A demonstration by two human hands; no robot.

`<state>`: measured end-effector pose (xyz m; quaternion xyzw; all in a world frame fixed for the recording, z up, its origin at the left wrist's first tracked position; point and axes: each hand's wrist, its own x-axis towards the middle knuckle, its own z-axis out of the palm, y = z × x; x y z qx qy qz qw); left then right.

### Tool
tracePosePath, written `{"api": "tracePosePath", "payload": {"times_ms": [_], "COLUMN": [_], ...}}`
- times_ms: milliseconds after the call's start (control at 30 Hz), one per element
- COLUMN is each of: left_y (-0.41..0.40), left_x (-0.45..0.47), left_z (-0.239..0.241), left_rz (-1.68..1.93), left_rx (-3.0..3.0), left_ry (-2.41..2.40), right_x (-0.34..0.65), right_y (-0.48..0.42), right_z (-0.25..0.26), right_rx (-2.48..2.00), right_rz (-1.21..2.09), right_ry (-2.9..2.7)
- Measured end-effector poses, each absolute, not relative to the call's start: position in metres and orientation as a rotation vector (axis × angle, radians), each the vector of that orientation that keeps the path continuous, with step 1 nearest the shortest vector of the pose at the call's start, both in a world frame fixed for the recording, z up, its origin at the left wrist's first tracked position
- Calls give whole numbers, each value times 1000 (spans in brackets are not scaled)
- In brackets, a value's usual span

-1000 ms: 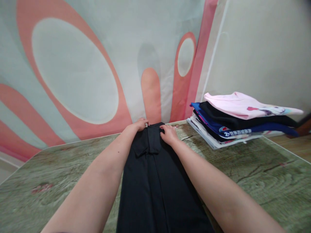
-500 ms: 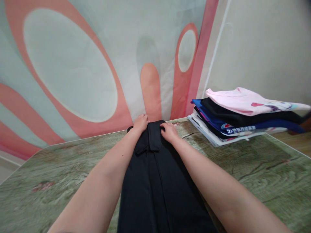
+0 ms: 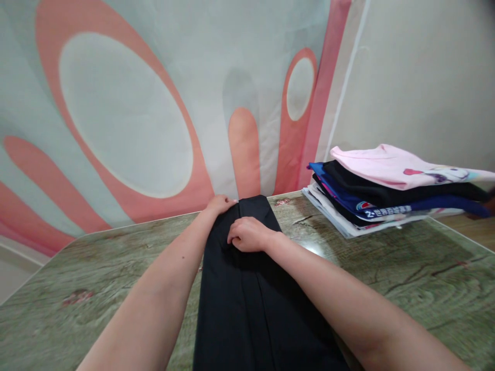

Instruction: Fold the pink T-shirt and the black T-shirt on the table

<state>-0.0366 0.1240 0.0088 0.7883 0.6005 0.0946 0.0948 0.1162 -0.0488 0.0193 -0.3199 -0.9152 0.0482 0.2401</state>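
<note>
A long black garment (image 3: 235, 309) lies lengthwise in front of me, running from the table's far edge toward my body; its exact kind is unclear. At its far left corner my left hand (image 3: 223, 204) is closed on the upper edge, fingertips pointing right. My right hand (image 3: 249, 235) rests on the cloth a little nearer to me, its fingers curled against the folded black layer at the middle. Part of that layer is hidden under the right hand.
On the right of the wood-patterned table (image 3: 147, 263) stands a stack of folded clothes (image 3: 371, 201), with a pink shirt (image 3: 390, 165) on top. A wall covering with orange shapes (image 3: 247, 149) rises directly behind the table's far edge.
My right hand has moved left and toward me, from the garment's far right edge onto its middle. The left hand stays at the far left corner. The view has shifted slightly.
</note>
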Motion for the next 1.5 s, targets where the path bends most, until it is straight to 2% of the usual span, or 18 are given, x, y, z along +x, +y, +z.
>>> {"api": "tracePosePath", "payload": {"times_ms": [533, 700, 800, 933, 1067, 1300, 1400, 1500], "left_y": [127, 117, 102, 66, 19, -20, -20, -15], "left_x": [-19, -18, -19, -31, -50, -59, -63, -75], "left_z": [0, -5, 0, 12, 8, -22, -23, -17], "left_rz": [475, 591, 739, 890, 801, 416, 454, 664], "left_rx": [2184, 2274, 2342, 2389, 2457, 2746, 2753, 2668], "left_ry": [1606, 1574, 1585, 1610, 1522, 1380, 1395, 1554], "right_x": [122, 118, 123, 146, 165, 152, 150, 149], "right_y": [-43, -41, -35, -20, -8, -16, -21, -23], "right_z": [14, 12, 11, 5, -4, -10, -8, -2], "right_rx": [-860, -827, -872, -1116, -1257, -1159, -1244, -1220], "right_rz": [140, 316, 401, 315, 272, 164, 116, 97], "right_ry": [-2492, -2442, -2258, -1898, -1826, -2113, -2198, -2152]}}
